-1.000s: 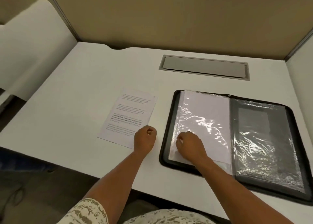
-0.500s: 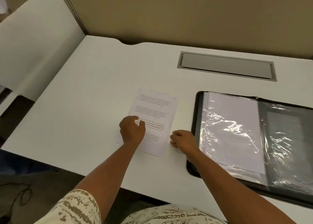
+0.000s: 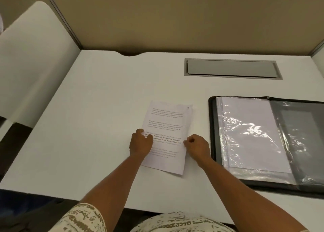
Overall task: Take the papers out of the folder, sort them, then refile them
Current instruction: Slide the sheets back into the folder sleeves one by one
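A: Nearest first. What were the hands doing?

B: Left hand [image 3: 140, 142] sat on the left edge of the white printed paper sheets [image 3: 166, 137], fingers curled over it, thumb on the text; looked like a grip or a press-down. Right hand [image 3: 196, 146] was at the sheets' right edge w/ fingers curled in. Whether it pinched the edge, couldn't tell.

A: And the sheets?

B: Flat on the white desk [image 3: 91, 126], just left of the open black folder [image 3: 213, 126], not touching it. More white pages were under the glossy clear plastic sleeves [image 3: 245, 135] inside.

A: Advice for the step?

B: Prob. squaring the pile: hold one edge, nudge the other, light pressure, so nothing creases or fans.

A: Further back?

B: Grey metal cable hatch [image 3: 231, 68], then the tan partition wall [image 3: 175, 17].
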A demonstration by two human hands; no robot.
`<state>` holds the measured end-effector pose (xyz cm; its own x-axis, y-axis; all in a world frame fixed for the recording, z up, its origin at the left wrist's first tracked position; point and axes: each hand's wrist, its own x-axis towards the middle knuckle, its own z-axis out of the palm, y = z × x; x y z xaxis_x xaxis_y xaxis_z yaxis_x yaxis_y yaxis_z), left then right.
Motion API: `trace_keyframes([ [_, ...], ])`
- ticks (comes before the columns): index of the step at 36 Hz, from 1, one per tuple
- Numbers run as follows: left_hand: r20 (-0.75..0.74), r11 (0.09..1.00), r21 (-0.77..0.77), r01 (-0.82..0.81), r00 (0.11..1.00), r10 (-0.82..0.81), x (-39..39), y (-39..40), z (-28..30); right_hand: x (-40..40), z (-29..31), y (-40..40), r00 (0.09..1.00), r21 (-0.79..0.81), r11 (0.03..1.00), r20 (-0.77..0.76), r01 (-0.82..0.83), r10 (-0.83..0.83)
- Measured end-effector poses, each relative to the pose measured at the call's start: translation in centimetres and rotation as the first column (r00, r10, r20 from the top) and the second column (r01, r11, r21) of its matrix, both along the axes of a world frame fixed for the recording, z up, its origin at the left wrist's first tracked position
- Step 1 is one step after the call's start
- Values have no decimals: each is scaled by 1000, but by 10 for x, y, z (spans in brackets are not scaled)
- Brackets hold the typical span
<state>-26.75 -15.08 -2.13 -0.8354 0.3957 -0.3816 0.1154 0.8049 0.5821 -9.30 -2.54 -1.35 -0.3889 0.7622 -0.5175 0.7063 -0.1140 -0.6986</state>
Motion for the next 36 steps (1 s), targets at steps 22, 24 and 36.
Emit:
trace_keyframes([
  [22,-54,922,320,220,975,-214,95,49,14,167,32,33,902,-249,934,-286,255,-323],
  [24,-32,925,307,225,974,-226,114,55,15,193,30,37,900,-248,929,-274,275,-340],
  [36,28,915,362,178,979,-202,258,62,18,336,30,33,891,-271,913,-257,306,-375],
])
